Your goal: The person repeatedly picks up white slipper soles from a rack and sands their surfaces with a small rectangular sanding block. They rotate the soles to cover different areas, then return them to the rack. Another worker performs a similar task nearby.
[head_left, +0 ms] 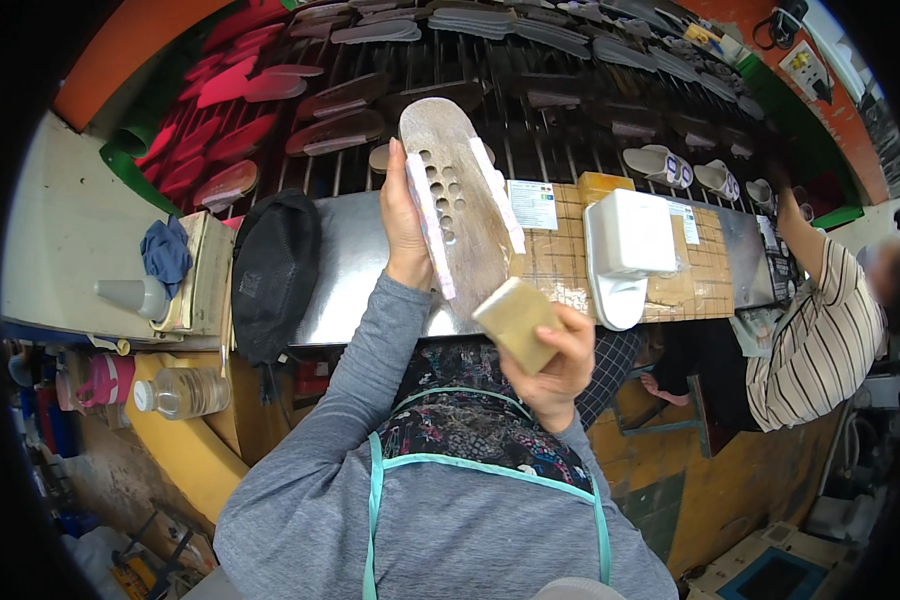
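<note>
My left hand (pixel 407 225) grips a grey-brown shoe sole (pixel 475 215) by its left edge and holds it up, tilted, above the bench edge. Several round holes run through the sole's middle, and pale patterned strips (pixel 429 225) line its two long sides. In my right hand (pixel 555 365) is a yellowish rectangular block (pixel 517 323) that looks like a sponge, pinched between thumb and fingers. The block's upper corner is at the sole's lower end; whether they touch I cannot tell.
Metal bars (pixel 570 165) beyond the bench carry rows of dark, grey and red soles (pixel 232 82). A white dispenser (pixel 632 240) stands right, a black bag (pixel 278 270) left. Lower left is a clear bottle (pixel 185 392). A person in a striped shirt (pixel 820 340) sits at right.
</note>
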{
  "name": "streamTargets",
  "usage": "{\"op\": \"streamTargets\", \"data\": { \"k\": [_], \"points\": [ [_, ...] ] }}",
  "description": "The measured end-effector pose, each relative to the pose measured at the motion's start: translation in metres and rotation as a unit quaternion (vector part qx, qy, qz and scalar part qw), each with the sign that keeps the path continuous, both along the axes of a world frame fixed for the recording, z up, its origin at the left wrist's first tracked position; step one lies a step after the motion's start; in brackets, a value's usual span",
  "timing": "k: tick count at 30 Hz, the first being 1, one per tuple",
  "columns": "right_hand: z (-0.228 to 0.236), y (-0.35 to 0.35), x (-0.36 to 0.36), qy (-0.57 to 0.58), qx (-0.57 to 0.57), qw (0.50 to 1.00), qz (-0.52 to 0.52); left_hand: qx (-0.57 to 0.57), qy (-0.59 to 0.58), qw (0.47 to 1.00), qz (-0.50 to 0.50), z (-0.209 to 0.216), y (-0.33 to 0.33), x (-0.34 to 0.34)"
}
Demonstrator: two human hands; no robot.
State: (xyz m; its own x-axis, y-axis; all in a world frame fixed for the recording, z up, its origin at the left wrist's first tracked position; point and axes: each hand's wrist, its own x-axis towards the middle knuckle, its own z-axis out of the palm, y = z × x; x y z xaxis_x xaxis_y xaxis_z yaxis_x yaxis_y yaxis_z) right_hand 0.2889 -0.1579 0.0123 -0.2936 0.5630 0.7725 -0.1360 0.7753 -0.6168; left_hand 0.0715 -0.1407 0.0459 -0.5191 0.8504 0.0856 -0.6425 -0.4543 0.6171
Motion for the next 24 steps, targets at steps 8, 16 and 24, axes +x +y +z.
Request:
{"op": "streamTargets", "data": {
  "k": [8, 16, 24],
  "points": [
    [-0.005, 0.001, -0.007, -0.016, -0.001, 0.990, -0.143, 0.015, -0.002, 0.999, -0.035, -0.006, -0.010, 0.007],
    [0.000, -0.003, -0.008, -0.030, 0.044, 0.990, -0.134, 0.006, -0.010, 0.998, -0.060, -0.002, -0.012, 0.003],
    [0.004, -0.016, -0.007, -0.074, 0.082, 0.993, -0.040, -0.001, -0.005, 0.999, -0.052, -0.002, -0.015, -0.022]
  ]
}}
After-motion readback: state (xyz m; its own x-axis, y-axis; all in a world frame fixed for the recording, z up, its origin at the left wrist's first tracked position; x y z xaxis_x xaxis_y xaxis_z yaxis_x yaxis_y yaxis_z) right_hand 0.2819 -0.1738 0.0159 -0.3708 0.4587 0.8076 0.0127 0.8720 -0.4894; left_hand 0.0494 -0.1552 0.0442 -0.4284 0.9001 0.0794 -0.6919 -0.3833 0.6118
